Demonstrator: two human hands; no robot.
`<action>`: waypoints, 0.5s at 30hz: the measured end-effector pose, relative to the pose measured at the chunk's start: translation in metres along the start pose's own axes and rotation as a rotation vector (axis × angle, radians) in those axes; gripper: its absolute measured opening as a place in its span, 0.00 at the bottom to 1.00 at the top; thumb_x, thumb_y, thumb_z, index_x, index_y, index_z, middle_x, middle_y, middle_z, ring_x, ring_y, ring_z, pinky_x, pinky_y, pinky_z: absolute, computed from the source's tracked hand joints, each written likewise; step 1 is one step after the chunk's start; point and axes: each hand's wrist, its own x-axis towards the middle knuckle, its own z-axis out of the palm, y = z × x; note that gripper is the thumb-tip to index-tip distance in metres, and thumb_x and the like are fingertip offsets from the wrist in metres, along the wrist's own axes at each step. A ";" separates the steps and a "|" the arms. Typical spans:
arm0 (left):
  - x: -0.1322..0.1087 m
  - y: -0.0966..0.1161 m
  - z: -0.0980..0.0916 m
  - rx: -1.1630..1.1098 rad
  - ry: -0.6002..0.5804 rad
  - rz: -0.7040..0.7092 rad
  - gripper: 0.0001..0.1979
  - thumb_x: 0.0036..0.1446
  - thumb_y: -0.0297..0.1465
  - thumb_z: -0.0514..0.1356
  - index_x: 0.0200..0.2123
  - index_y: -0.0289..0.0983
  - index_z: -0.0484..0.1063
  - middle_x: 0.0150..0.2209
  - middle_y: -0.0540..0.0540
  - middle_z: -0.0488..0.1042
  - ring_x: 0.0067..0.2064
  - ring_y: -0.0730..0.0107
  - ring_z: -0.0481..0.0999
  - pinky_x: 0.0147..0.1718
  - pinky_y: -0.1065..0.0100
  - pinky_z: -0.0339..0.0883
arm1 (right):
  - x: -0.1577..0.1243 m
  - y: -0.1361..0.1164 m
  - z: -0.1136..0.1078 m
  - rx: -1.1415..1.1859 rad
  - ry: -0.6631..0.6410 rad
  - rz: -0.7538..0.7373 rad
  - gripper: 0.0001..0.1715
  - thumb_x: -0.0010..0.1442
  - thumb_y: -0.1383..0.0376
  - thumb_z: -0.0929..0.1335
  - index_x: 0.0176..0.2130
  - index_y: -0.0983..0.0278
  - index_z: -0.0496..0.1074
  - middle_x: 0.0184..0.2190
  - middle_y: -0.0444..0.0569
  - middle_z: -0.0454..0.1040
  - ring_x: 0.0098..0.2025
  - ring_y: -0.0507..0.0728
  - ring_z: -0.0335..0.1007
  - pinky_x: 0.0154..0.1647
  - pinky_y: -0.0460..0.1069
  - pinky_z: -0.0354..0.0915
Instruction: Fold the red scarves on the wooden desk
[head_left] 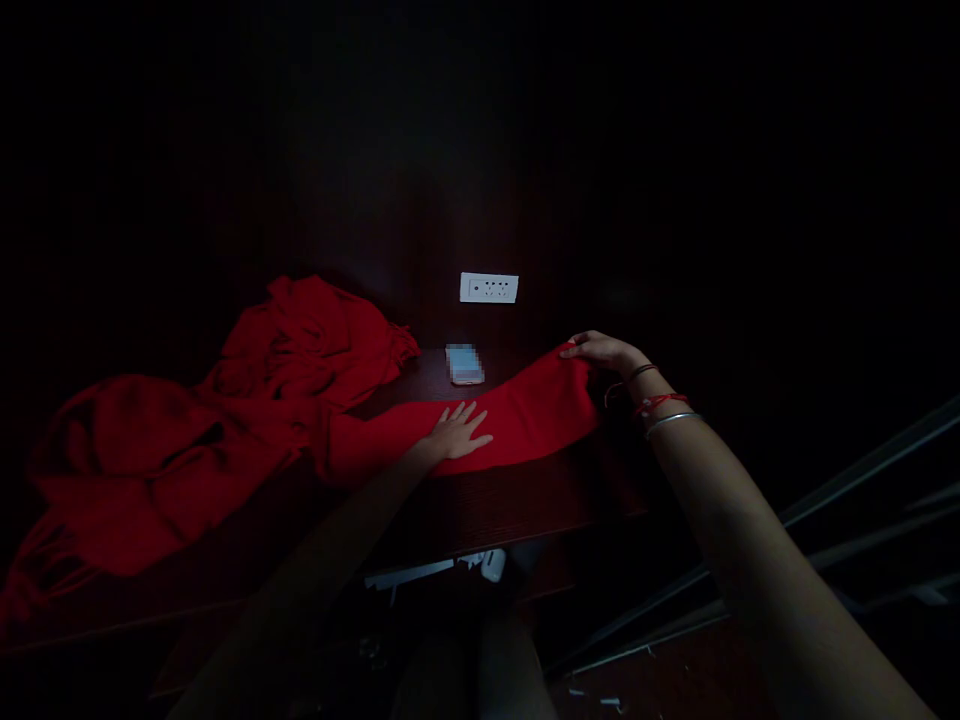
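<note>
A long red scarf (pixel 525 415) lies stretched across a dark wooden table (pixel 510 505). My left hand (pixel 459 432) rests flat on its middle, fingers spread. At the scarf's right end my right hand (pixel 600 350) holds the upper corner, fingers curled over the edge of the cloth. Bangles and a red thread circle my right wrist. The rest of the scarf runs left into a crumpled red heap (pixel 225 420).
A small white phone (pixel 465 364) lies on the table just behind the scarf. A white wall socket plate (pixel 489 288) sits above it. The room is very dark. Metal rails (pixel 825 520) slant at the lower right; white scraps lie on the floor below the table.
</note>
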 end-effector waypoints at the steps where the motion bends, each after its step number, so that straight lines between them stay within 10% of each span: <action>1: 0.002 0.005 -0.002 -0.002 0.016 0.026 0.33 0.51 0.51 0.37 0.57 0.40 0.42 0.59 0.41 0.38 0.58 0.56 0.37 0.52 0.53 0.37 | -0.001 -0.003 -0.003 -0.032 0.014 0.012 0.13 0.47 0.63 0.64 0.34 0.68 0.65 0.27 0.51 0.69 0.22 0.50 0.61 0.24 0.45 0.59; 5: -0.007 -0.001 -0.006 0.056 0.157 0.041 0.29 0.54 0.47 0.38 0.56 0.40 0.46 0.59 0.43 0.38 0.58 0.58 0.36 0.52 0.53 0.35 | -0.009 -0.005 -0.004 -0.125 0.045 0.104 0.11 0.44 0.66 0.66 0.30 0.70 0.67 0.24 0.51 0.69 0.21 0.49 0.61 0.24 0.45 0.60; 9: -0.032 -0.034 -0.004 0.036 0.057 -0.062 0.30 0.52 0.47 0.41 0.55 0.37 0.48 0.58 0.41 0.42 0.58 0.54 0.38 0.52 0.53 0.39 | -0.014 -0.012 0.006 0.137 -0.037 0.117 0.09 0.46 0.67 0.65 0.31 0.69 0.66 0.24 0.48 0.69 0.21 0.49 0.63 0.24 0.44 0.61; 15: -0.058 -0.069 -0.028 -0.025 0.354 -0.060 0.23 0.56 0.33 0.40 0.53 0.29 0.51 0.56 0.41 0.50 0.56 0.70 0.48 0.53 0.68 0.44 | -0.002 -0.072 0.087 0.342 -0.125 0.010 0.04 0.50 0.72 0.64 0.31 0.69 0.64 0.21 0.44 0.69 0.20 0.46 0.64 0.24 0.42 0.63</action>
